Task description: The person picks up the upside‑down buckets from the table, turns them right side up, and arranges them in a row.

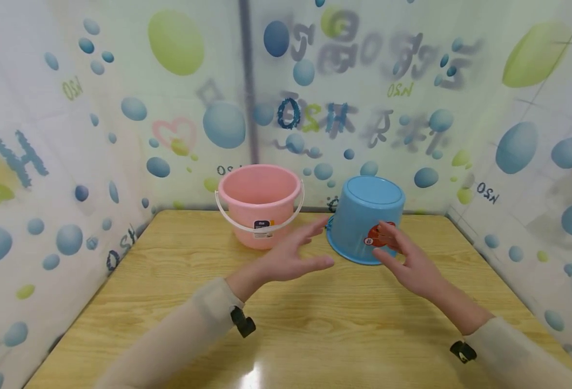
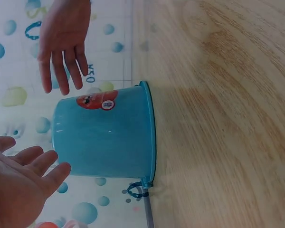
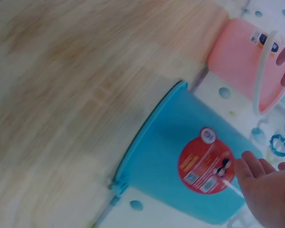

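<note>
A blue bucket (image 1: pixel 354 227) stands upside down on the table, its base facing up and a round red label (image 3: pixel 206 164) on its side. To its left a pink bucket (image 1: pixel 247 216) stands upright, with its white handle (image 1: pixel 232 220) hanging across the front. My left hand (image 1: pixel 290 258) is held out over the table, fingers extended, in front of the gap between the buckets. My right hand (image 1: pixel 412 265) hovers before the blue bucket's right side with fingers loosely extended. Both palms face inward. Neither hand holds anything; the left wrist view shows both apart from the blue bucket (image 2: pixel 104 142).
The wooden table (image 1: pixel 334 324) has a patterned curtain (image 1: pixel 402 146) behind it and more of the same at both sides. Black straps (image 1: pixel 243 322) sit at the cuffs of the light sleeves (image 1: pixel 188 329).
</note>
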The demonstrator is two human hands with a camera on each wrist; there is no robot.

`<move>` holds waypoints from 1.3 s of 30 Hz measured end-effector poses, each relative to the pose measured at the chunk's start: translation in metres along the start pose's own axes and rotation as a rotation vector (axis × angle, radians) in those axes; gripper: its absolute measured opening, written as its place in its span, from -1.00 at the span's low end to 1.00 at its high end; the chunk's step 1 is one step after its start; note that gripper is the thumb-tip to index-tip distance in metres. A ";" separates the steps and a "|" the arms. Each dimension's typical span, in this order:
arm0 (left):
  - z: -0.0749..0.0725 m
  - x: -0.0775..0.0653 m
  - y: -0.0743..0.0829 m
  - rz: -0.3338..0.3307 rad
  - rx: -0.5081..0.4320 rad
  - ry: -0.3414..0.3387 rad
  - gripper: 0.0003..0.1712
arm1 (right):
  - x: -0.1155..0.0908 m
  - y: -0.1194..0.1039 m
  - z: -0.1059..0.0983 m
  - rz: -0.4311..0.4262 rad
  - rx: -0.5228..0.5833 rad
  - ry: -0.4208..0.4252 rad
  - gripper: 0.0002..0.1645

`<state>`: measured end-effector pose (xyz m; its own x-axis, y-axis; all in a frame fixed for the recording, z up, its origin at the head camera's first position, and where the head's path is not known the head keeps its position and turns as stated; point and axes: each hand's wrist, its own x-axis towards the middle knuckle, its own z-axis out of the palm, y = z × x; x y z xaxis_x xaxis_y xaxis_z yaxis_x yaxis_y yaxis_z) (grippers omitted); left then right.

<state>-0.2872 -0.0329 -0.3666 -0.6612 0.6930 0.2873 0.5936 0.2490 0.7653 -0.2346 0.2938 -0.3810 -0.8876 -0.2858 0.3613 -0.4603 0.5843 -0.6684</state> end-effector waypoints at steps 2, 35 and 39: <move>0.005 0.005 -0.005 -0.005 -0.016 -0.014 0.09 | -0.004 0.005 -0.006 0.020 -0.016 0.001 -0.15; 0.032 0.088 -0.084 -0.295 0.158 -0.116 0.33 | 0.023 0.105 -0.043 0.348 -0.293 -0.303 0.43; 0.034 0.091 -0.089 -0.318 0.165 -0.148 0.36 | 0.026 0.109 -0.040 0.385 -0.321 -0.349 0.46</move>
<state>-0.3845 0.0308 -0.4285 -0.7574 0.6514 -0.0448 0.4437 0.5639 0.6965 -0.3068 0.3805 -0.4180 -0.9681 -0.2088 -0.1383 -0.1239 0.8794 -0.4598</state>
